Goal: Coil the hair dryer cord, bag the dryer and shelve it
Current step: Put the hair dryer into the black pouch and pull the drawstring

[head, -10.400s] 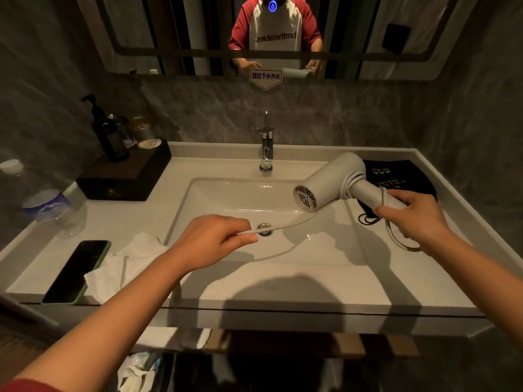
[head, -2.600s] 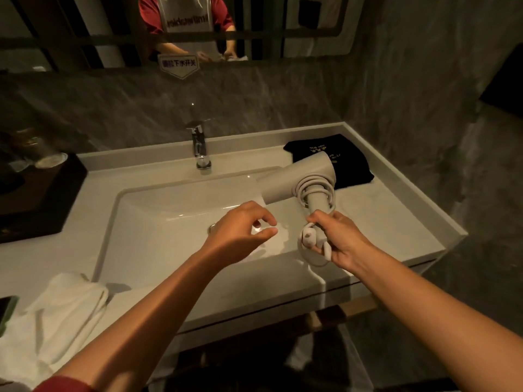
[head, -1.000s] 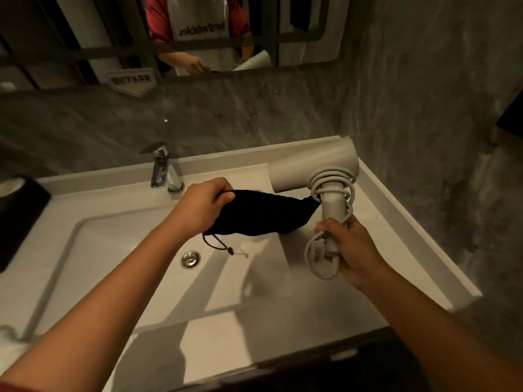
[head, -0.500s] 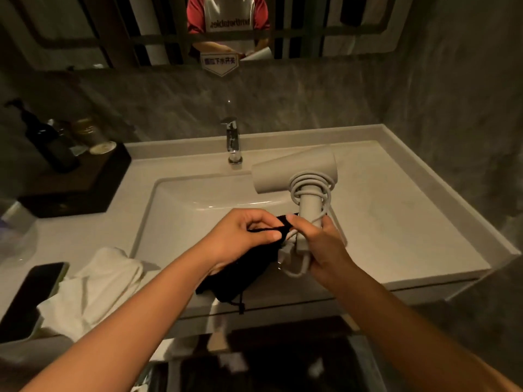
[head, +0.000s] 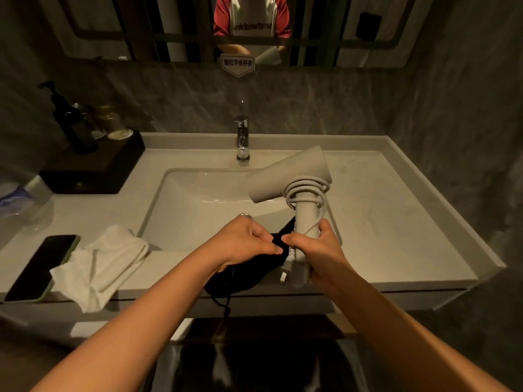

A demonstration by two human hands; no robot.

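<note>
The pale grey hair dryer [head: 288,176] stands upright over the front of the sink, barrel pointing left. Its cord [head: 307,189] is wound in loops around the top of the handle, and the plug [head: 284,271] hangs beside the handle's lower end. My right hand [head: 317,251] grips the handle low down. My left hand [head: 243,240] pinches the edge of the black drawstring bag [head: 240,275], right against the right hand's fingers. The bag hangs below both hands with its drawstring [head: 225,305] dangling over the counter's front edge.
The white sink basin [head: 181,210] and chrome tap [head: 242,140] lie behind my hands. A crumpled white towel [head: 104,264] and a dark phone [head: 42,267] rest at front left. A black tray [head: 93,171] with bottles stands at back left. A dark opening lies under the counter.
My left hand picked the black bag off the back right of the counter and brought it to the dryer's handle. Over the last half second the hands have hardly moved.
</note>
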